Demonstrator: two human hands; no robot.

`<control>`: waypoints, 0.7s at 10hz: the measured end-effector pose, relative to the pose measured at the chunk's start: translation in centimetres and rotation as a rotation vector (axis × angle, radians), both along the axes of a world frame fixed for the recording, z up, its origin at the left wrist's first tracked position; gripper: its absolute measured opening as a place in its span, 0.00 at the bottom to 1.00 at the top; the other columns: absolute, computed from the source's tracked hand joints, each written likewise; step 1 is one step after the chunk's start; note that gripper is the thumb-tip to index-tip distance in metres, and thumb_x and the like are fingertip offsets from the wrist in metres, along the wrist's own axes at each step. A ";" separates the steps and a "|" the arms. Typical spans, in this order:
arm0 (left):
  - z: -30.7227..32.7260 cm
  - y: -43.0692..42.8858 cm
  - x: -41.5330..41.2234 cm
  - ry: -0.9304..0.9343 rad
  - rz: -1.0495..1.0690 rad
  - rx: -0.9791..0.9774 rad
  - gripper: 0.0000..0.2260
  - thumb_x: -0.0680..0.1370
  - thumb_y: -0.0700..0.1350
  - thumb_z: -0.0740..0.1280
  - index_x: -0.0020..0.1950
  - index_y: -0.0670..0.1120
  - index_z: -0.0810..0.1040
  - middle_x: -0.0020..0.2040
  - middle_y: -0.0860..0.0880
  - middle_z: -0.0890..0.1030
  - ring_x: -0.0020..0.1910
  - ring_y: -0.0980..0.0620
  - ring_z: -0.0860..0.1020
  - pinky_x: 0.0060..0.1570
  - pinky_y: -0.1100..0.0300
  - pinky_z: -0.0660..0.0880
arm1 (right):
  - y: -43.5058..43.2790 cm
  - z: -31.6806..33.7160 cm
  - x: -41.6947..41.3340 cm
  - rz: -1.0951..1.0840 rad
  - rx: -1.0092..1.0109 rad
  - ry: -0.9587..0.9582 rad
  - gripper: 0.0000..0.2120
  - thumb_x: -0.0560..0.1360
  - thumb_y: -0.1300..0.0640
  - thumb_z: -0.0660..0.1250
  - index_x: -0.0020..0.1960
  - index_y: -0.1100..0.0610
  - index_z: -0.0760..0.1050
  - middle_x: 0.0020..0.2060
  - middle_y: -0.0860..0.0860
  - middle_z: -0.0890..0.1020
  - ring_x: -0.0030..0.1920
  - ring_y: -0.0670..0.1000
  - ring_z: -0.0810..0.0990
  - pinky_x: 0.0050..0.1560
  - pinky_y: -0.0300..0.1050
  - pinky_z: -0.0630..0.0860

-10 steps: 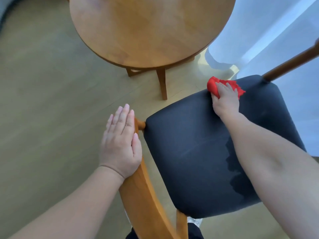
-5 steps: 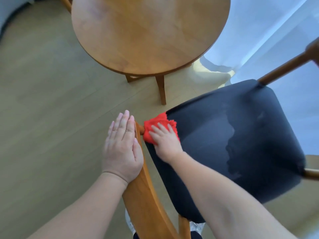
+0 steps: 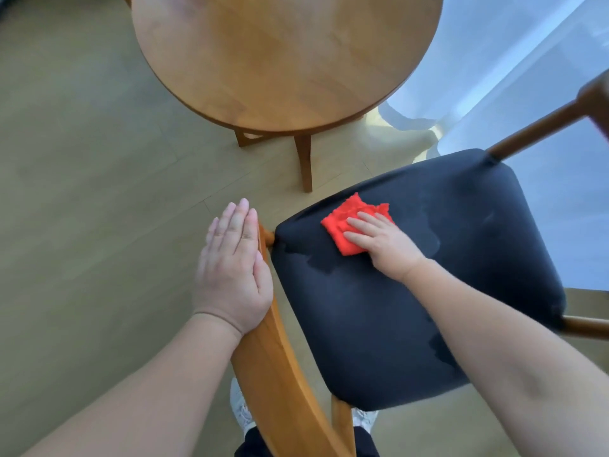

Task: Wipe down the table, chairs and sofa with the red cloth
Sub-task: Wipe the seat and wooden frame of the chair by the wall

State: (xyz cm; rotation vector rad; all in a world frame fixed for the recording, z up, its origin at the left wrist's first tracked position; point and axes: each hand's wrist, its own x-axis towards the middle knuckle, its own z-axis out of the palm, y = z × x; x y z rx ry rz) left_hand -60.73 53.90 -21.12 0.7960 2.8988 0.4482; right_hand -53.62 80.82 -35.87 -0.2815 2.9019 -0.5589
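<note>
A wooden chair with a black padded seat [image 3: 412, 291] stands below me. The folded red cloth [image 3: 346, 222] lies flat on the seat's near-left part. My right hand [image 3: 382, 240] presses on the cloth with straight fingers. My left hand [image 3: 234, 262] rests flat, fingers together, on the chair's curved wooden backrest [image 3: 273, 367]. Damp streaks show on the seat fabric. A round wooden table [image 3: 283, 57] stands just beyond the chair.
Light wood-look floor [image 3: 82, 192] spreads to the left. White sheer curtains [image 3: 527, 77] hang at the right, behind the chair. The table's legs [image 3: 304, 163] stand close to the seat's far corner. My shoes [image 3: 242, 410] show under the backrest.
My right hand swept the cloth from the seat's far corner to its left corner, then back a little to the right. My left hand stayed on the backrest.
</note>
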 end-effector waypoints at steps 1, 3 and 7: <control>-0.1 0.0 0.0 0.010 -0.005 0.004 0.25 0.76 0.43 0.51 0.72 0.36 0.64 0.73 0.40 0.65 0.73 0.44 0.60 0.73 0.52 0.53 | 1.8 -0.1 0.3 -0.044 0.045 -0.028 0.27 0.63 0.77 0.68 0.60 0.61 0.79 0.63 0.62 0.76 0.64 0.68 0.72 0.63 0.69 0.67; -0.2 0.0 0.0 0.015 -0.009 0.003 0.25 0.76 0.42 0.51 0.72 0.36 0.65 0.73 0.40 0.65 0.73 0.44 0.61 0.73 0.50 0.54 | 8.4 -0.2 2.1 -0.703 0.077 -0.064 0.30 0.65 0.75 0.64 0.65 0.60 0.75 0.69 0.62 0.70 0.69 0.67 0.65 0.69 0.64 0.61; 0.1 0.0 0.0 -0.018 -0.035 -0.044 0.26 0.76 0.44 0.49 0.73 0.37 0.62 0.74 0.41 0.63 0.75 0.45 0.58 0.74 0.50 0.52 | -1.0 -1.5 2.7 -0.960 -0.169 -0.033 0.24 0.72 0.70 0.62 0.67 0.58 0.74 0.71 0.57 0.68 0.74 0.60 0.60 0.74 0.58 0.51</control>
